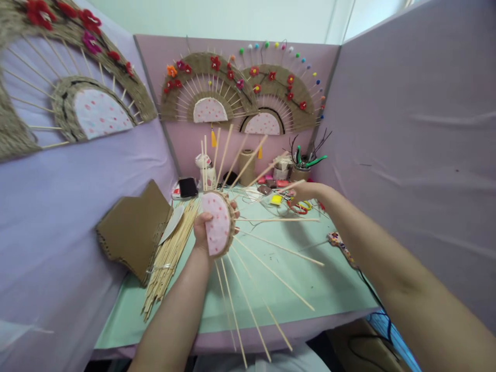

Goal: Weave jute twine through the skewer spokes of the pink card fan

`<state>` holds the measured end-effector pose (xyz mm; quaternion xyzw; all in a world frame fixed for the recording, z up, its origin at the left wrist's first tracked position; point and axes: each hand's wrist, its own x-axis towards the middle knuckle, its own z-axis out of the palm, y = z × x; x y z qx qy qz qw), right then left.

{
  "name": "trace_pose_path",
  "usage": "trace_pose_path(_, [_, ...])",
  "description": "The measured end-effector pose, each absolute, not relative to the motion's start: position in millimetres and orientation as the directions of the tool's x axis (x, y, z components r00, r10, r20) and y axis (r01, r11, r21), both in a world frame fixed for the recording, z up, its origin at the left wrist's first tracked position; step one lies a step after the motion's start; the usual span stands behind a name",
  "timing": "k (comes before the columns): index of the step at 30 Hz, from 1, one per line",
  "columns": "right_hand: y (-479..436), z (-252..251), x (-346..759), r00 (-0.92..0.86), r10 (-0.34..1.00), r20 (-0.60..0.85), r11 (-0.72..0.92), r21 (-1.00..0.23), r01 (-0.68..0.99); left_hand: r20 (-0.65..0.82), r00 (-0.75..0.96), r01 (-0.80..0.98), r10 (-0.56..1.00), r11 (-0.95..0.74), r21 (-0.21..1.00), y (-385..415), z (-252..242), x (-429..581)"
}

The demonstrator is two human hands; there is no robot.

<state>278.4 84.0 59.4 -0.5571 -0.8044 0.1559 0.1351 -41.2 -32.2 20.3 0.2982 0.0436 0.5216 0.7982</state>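
My left hand [207, 227] is closed on a half-round fan core [217, 225] covered in pink dotted cloth with a rope-wound rim. Thin bamboo sticks [267, 268] radiate from it in all directions. The core is held upright above the green table [329, 289]. My right hand [306, 192] is stretched far across the table, resting among small items by red-handled scissors [299, 207] and a yellow square [276, 199]. Its fingers are mostly hidden, and I cannot make out whether they hold anything.
A bundle of bamboo sticks [170, 258] and folded cardboard [134, 232] lie at the left. A glue gun [341, 245] with a cord rests at the right. Twine roll [247, 166], tool cup [300, 170] and a phone [188, 187] stand at the back. Finished fans [232, 88] hang on the partitions.
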Motion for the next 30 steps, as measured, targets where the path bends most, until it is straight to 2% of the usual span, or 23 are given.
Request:
trace_pose_path(2, [64.6, 68.0, 238.4, -0.607, 0.79, 0.089, 0.514, -0.636, 0.575, 0.165, 0.541, -0.735, 0.825, 0.368, 0.57, -30.6, 16.5, -37.5])
trace_pose_path(3, [52.8, 69.4, 218.4, -0.663, 0.734, 0.149, 0.525, -0.743, 0.415, 0.128, 0.584, -0.696, 0.802, 0.413, 0.588, -29.6, 14.5, -36.6])
trace_pose_path(4, [40.7, 68.1, 199.9, -0.711, 0.677, 0.192, 0.497, -0.832, 0.249, 0.092, 0.624, -0.656, 0.776, 0.456, 0.601, -28.4, 12.6, -36.4])
trace_pose_path(6, [19.3, 56.7, 170.9, -0.756, 0.606, 0.248, 0.355, -0.935, -0.022, 0.041, 0.678, -0.597, 0.734, 0.517, 0.613, -26.1, 9.5, -37.9])
trace_pose_path(9, [2.8, 26.9, 157.2, -0.719, 0.673, 0.173, 0.096, -0.984, -0.147, 0.019, 0.702, -0.568, 0.712, 0.543, 0.619, -23.6, 7.7, -41.0])
trace_pose_path(12, [2.8, 2.9, 176.5, -0.603, 0.794, 0.081, -0.021, -0.987, -0.16, 0.016, 0.706, -0.568, 0.708, 0.553, 0.61, -23.3, 9.5, -39.4])
trace_pose_path(16, [7.3, -3.5, 221.5, -0.404, 0.899, 0.168, -0.018, -0.909, -0.417, -0.025, 0.769, -0.509, 0.638, 0.636, 0.58, -23.5, 12.7, -30.9])
trace_pose_path(18, [7.4, -0.7, 240.4, -0.27, 0.938, 0.218, 0.043, -0.845, -0.533, -0.049, 0.787, -0.487, 0.615, 0.667, 0.564, -22.1, 12.1, -27.3])
trace_pose_path(23, [5.9, 3.8, 265.0, -0.045, 0.948, 0.316, 0.217, -0.741, -0.636, -0.095, 0.778, -0.48, 0.621, 0.685, 0.548, -14.8, 5.9, -26.3])
trace_pose_path(30, [4.8, 7.6, 270.3, 0.088, 0.916, 0.392, 0.327, -0.598, -0.731, -0.124, 0.794, -0.447, 0.595, 0.709, 0.545, -7.5, -2.5, -26.9])
